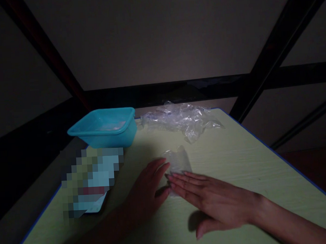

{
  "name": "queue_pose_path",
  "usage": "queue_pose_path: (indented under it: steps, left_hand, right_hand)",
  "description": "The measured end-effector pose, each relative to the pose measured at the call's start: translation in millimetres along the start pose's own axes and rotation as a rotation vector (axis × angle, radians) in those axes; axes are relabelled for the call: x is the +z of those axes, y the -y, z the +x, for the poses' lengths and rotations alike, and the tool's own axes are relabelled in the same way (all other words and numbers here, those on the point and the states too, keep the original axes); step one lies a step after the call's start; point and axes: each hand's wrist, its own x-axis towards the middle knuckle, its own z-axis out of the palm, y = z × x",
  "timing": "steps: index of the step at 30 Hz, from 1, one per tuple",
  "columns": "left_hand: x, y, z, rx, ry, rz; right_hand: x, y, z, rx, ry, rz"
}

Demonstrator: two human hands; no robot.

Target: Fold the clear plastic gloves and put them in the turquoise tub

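A small clear plastic bag lies flat on the table in front of me. My right hand rests on its near part, fingers stretched out and close together, thumb held apart. At the bag's left edge is my left hand, its fingers apart and slightly bent, the tips touching or very near the plastic. Nothing is gripped in either hand. The bag's near end is partly hidden under the right fingers.
A pale wooden table with a blue edge bears a turquoise plastic basket at the back left, something pale inside. Crumpled clear plastic bags lie at the back. Left of my hands is a flat device, mostly blurred out.
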Motion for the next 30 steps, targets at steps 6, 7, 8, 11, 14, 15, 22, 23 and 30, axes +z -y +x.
queue_pose_path:
  steps: [6, 7, 8, 11, 14, 15, 22, 23, 30]
  left_hand:
    - [1.5, 2, -1, -0.015, 0.009, -0.017]
    - [2.0, 2, -1, -0.013, 0.007, -0.017]
    - [2.5, 3, -1, -0.010, 0.001, -0.014]
    - [2.7, 2, -1, 0.005, -0.022, -0.007]
    - [-0.8, 0, 1, 0.079, -0.063, -0.021]
    - [-2.7, -2, 2, 0.113, -0.081, -0.033]
    - [-16.6, -10, 4, 0.297, -0.172, -0.106]
    - [-17.9, -10, 4, 0.328, -0.152, -0.091]
    - [-20.5, -16, 6, 0.428, -0.043, -0.008]
  right_hand:
    - [8, -3, -4, 0.051, 0.013, 0.069]
    - [7, -4, -4, 0.051, 0.019, 0.079]
    - [6, -4, -4, 0.050, 0.025, 0.088]
    - [4, -5, -3, 0.057, 0.060, 0.103]
    - [3, -4, -2, 0.081, 0.098, 0.087]
    - [3, -4, -2, 0.080, 0.100, 0.083]
    - [-14, -8, -1, 0.034, 0.070, 0.021]
    - [-18, -9, -2, 0.050, 0.073, 0.004]
    - [-21, -15, -3, 0.111, 0.105, -0.012]
